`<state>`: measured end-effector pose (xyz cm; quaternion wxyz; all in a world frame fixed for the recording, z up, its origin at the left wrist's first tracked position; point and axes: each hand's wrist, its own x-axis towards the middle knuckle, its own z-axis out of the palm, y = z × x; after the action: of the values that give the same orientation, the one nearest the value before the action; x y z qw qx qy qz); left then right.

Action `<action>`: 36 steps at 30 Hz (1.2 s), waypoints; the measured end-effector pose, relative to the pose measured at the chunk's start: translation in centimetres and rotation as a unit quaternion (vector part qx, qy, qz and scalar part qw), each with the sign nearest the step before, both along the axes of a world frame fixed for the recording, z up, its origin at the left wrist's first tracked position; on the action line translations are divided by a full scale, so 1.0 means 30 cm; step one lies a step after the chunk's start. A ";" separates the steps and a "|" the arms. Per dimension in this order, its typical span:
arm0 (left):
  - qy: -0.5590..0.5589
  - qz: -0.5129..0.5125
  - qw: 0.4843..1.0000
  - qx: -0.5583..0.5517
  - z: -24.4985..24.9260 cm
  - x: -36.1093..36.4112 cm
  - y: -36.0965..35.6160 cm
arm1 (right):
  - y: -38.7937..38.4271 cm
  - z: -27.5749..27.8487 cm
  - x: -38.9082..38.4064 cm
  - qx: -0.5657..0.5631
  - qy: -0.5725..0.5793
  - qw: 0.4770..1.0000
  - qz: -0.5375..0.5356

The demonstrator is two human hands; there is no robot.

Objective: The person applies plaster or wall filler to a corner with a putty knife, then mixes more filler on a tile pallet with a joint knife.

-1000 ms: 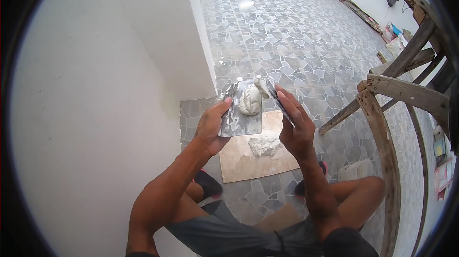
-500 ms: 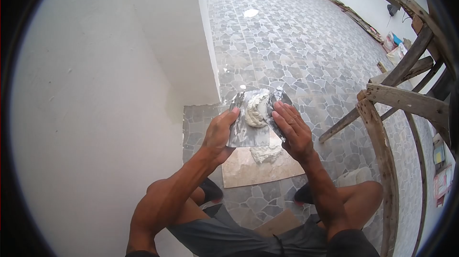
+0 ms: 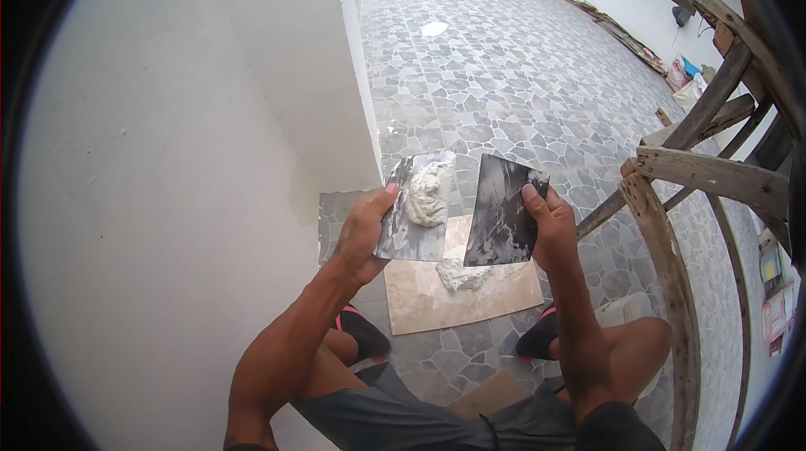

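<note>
My left hand [image 3: 363, 228] is closed on the left edge of a flat grey putty plate [image 3: 395, 237], smeared white. A thick lump of white putty [image 3: 428, 197] lies on that plate. In my right hand [image 3: 554, 228] is a dark putty blade [image 3: 504, 212], pinched at its right edge with the thumb on its face. White streaks cover the blade, and a gap separates it from the plate. Below both, a beige tile [image 3: 462, 306] lies on the floor carrying another putty heap [image 3: 463, 275], partly hidden behind the plate and blade.
A white wall [image 3: 168, 199] with a projecting corner stands close on my left. To the right rises a wooden trestle [image 3: 672, 283] with slanted legs. Stone-patterned floor tiles [image 3: 470, 90] stretch ahead, bearing a white patch [image 3: 434, 28]. Bags [image 3: 684, 81] lie by the far right wall.
The right blade has come away from the putty on the left plate and moved right, turning its dark face up. My left hand has shifted slightly left with the plate.
</note>
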<state>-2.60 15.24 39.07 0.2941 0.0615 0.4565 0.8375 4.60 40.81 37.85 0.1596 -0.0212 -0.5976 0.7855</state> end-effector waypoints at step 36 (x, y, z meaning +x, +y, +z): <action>0.006 0.118 0.993 -0.027 -0.057 -0.009 -0.072 | 0.000 -0.123 0.067 0.040 -0.139 0.989 0.012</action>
<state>-2.88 13.09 37.36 0.1917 0.0046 0.4848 0.8533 6.62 40.80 34.17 0.0663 -0.1168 -0.6448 0.7525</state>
